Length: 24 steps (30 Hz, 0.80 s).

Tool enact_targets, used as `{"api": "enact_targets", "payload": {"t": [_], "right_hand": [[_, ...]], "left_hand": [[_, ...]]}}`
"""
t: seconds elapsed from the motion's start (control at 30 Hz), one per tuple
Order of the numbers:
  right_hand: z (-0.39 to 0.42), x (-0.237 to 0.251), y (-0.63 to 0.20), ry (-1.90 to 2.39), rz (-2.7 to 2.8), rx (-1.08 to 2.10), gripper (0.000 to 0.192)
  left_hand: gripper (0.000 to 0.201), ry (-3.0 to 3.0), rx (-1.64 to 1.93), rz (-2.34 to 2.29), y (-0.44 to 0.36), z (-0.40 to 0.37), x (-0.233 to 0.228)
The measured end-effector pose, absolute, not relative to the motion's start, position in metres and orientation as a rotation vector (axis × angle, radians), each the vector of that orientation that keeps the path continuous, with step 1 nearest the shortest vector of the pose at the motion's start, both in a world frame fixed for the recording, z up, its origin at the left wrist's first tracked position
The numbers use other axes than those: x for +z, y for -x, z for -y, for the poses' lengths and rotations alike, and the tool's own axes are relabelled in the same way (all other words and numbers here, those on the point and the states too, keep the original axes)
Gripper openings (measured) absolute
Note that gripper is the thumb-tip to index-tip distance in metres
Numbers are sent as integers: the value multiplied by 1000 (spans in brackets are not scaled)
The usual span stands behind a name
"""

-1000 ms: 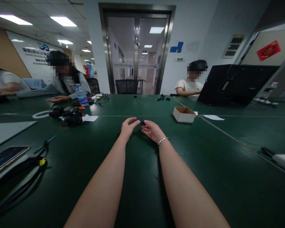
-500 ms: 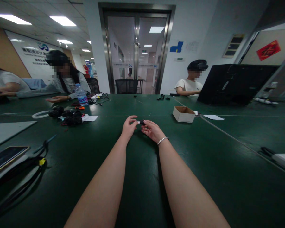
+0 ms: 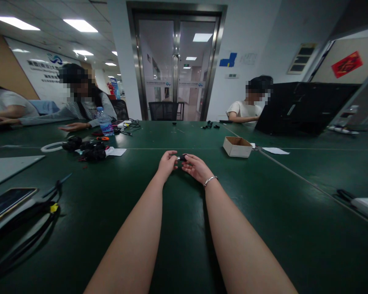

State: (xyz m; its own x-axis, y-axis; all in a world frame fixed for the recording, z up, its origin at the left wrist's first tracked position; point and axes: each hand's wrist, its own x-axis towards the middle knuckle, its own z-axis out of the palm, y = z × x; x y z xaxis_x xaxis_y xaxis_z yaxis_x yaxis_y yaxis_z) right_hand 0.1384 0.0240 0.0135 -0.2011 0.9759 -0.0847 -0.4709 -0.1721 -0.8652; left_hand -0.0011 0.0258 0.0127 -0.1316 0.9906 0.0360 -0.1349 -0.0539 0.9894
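My right hand, with a silver bracelet at the wrist, pinches a small black piece with a silver end between thumb and fingers. The silver end points left, towards my left hand. My left thumb and fingertips close on that end, and the index finger arches above it. Both hands are over the green table, near its middle seam. The piece is too small to tell its exact kind, and my fingers cover part of it.
An open cardboard box stands right of my hands. On the left are black parts, a water bottle, a phone and looped cables. Co-workers sit across the table, one behind a large black case.
Both hands keep their hold, with only slight finger movement at the small black piece. At the right, the co-worker's head has shifted a little towards the black case.
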Motion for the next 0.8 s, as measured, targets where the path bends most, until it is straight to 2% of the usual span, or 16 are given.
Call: {"api": "enact_targets", "payload": {"t": [0.27, 0.33, 0.43, 0.8], "right_hand": [[-24, 13, -140, 813, 883, 1641, 8], [-24, 13, -140, 814, 879, 1637, 8], [-24, 13, -139, 812, 892, 1640, 8], [-23, 16, -139, 828, 923, 1639, 10]], "left_hand": [[19, -1225, 1332, -1241, 0, -25, 12], [25, -1223, 1365, -1234, -1, -26, 12], [18, -1194, 1291, -1243, -1, -26, 13], [23, -1237, 1276, -1227, -2, -24, 14]]}}
